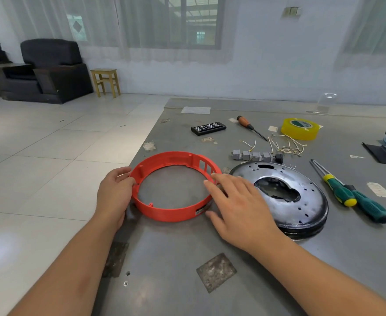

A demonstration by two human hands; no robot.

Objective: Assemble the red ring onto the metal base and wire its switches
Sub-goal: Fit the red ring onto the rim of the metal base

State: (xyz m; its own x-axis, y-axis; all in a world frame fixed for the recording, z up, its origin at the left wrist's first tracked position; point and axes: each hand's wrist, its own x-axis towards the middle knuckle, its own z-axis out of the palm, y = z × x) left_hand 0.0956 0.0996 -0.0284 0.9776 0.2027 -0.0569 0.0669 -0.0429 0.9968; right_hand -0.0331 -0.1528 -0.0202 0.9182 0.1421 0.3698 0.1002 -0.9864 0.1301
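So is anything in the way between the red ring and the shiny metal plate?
Nothing visible: the red ring lies right beside the metal base, with only the right hand over the gap.

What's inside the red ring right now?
Only bare grey table shows inside the red ring. The right hand covers its right rim, hiding that part.

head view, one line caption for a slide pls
Both hands steady the red ring on the table beside the metal base, switches waiting behind.

Both hands (114, 192) (240, 206) touch red ring (171, 212) beside metal base (301, 201).
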